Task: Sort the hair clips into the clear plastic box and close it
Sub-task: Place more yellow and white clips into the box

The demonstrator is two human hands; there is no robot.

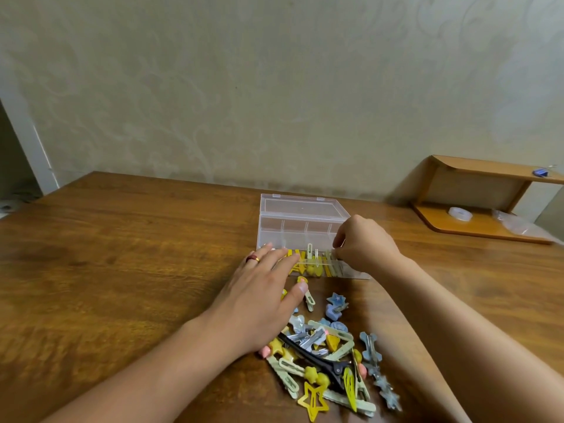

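Observation:
A clear plastic box (pixel 293 230) with dividers stands open on the table, its lid tilted back. Yellow and pale green clips (pixel 311 264) sit in its front compartments. My right hand (pixel 366 245) hovers over the front right compartment, fingers pinching a pale clip there. My left hand (pixel 262 288) lies flat with straight fingers against the box's front left corner, two rings on one finger. A loose pile of hair clips (pixel 329 358) in yellow, green, blue and black lies on the table in front of the box, between my forearms.
The wooden table (pixel 122 254) runs back to a patterned wall. A small wooden shelf (pixel 476 221) stands at the back right with a tape roll (pixel 460 214) and a plastic bag on it.

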